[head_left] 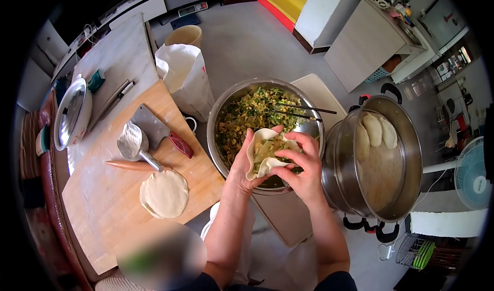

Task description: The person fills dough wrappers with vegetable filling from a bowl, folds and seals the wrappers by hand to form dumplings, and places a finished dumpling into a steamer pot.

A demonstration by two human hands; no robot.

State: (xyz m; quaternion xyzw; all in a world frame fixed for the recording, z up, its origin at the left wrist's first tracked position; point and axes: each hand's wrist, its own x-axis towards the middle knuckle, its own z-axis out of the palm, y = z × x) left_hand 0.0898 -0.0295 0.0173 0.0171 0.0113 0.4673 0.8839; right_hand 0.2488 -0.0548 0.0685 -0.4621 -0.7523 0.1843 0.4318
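A round dough wrapper [256, 148] with chopped filling [267, 149] inside is held over a large steel bowl [212, 131]. My left hand [242, 162] cups the wrapper from the left and below. With thumb and fingers, my right hand [303, 165] pinches its right edge, where the rim is partly folded up. Green and yellow filling [252, 108] lies in the bowl, and a pair of dark chopsticks [303, 108] rests across its right side. Part of the bowl is hidden behind my hands.
Right of the bowl stands a steel steamer pot [383, 188] with several folded dumplings [378, 129]. On the wooden board [98, 203] at left lie flat dough wrappers [164, 194], a rolling pin [123, 165], a flour scoop [132, 140] and a cleaver [149, 123]. A white sack [188, 85] stands behind.
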